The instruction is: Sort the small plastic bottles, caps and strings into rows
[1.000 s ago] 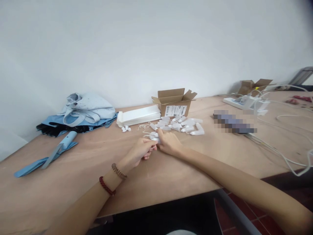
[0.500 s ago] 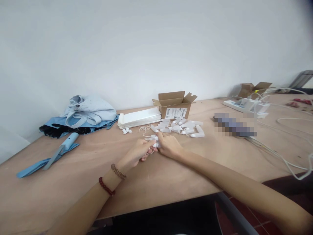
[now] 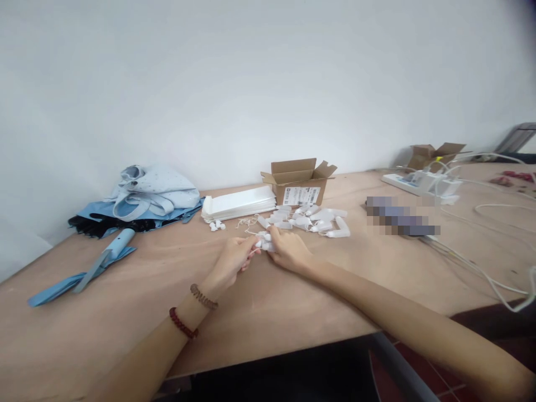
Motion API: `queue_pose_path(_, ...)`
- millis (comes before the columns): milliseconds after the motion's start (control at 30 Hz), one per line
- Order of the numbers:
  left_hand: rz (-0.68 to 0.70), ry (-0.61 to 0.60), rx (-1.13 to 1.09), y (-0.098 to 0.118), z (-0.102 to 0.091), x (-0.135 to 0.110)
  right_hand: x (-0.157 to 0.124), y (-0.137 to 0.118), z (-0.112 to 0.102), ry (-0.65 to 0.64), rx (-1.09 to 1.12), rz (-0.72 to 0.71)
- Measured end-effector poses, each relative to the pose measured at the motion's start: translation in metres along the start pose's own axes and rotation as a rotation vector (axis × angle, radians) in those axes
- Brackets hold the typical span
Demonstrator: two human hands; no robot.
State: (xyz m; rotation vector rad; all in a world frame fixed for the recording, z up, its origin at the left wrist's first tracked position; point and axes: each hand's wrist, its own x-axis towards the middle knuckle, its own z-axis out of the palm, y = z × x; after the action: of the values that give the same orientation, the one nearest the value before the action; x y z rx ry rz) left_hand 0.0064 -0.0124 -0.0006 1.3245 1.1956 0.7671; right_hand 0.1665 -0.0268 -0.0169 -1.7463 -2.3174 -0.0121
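My left hand (image 3: 233, 259) and my right hand (image 3: 286, 249) meet at the middle of the wooden table (image 3: 125, 301). Both pinch a small white plastic piece (image 3: 263, 242) with a thin white string on it, held between their fingertips just above the tabletop. Two bead bracelets sit on my left wrist. Just beyond my hands lies a pile of several similar white pieces (image 3: 312, 218). A few tiny white parts (image 3: 215, 225) lie to the left of the pile.
A stack of white flat bags (image 3: 238, 202) and an open cardboard box (image 3: 299, 181) stand behind the pile. A folded blue umbrella (image 3: 121, 223) lies at far left. White power strip (image 3: 419, 180) and cables (image 3: 481, 262) run along the right side.
My hands stay together on the white piece; the left fingers have shifted up slightly against the right. The view has tilted a little, so everything sits lower in frame.
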Motion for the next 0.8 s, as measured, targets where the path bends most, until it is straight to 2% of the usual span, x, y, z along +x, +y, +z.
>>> queue_pose_path(133, -0.022, 0.029, -0.054, -0.001, -0.003, 0.003, 0.000, 0.000, -0.003, -0.008, 0.010, 0.007)
queue_pose_path(233, 0.072, 0.023, -0.222, 0.005, -0.007, 0.002, 0.000, 0.001, -0.003, -0.003, 0.025, 0.017)
queue_pose_path(300, 0.103, -0.010, -0.385, 0.011, -0.010, 0.001, 0.000, 0.002, -0.003, 0.009, 0.038, 0.017)
queue_pose_path(367, 0.078, -0.068, -0.529, 0.018, -0.014, 0.000, 0.000, 0.004, -0.003, 0.017, 0.052, 0.016)
queue_pose_path(467, 0.047, -0.135, -0.621, 0.022, -0.019, 0.000, 0.000, 0.004, -0.002, 0.021, 0.061, 0.018)
queue_pose_path(567, 0.061, -0.135, -0.506, 0.019, -0.020, 0.000, -0.001, 0.004, -0.002, 0.029, 0.061, 0.016)
queue_pose_path(633, 0.077, -0.119, -0.315, 0.014, -0.017, -0.001, -0.001, 0.004, -0.002, 0.029, 0.066, 0.013)
queue_pose_path(700, 0.163, -0.038, -0.051, 0.010, -0.013, -0.002, -0.002, 0.003, -0.002, 0.026, 0.069, 0.015)
queue_pose_path(800, 0.394, 0.158, 0.309, 0.007, -0.008, -0.004, -0.002, 0.002, -0.003, 0.020, 0.060, 0.018)
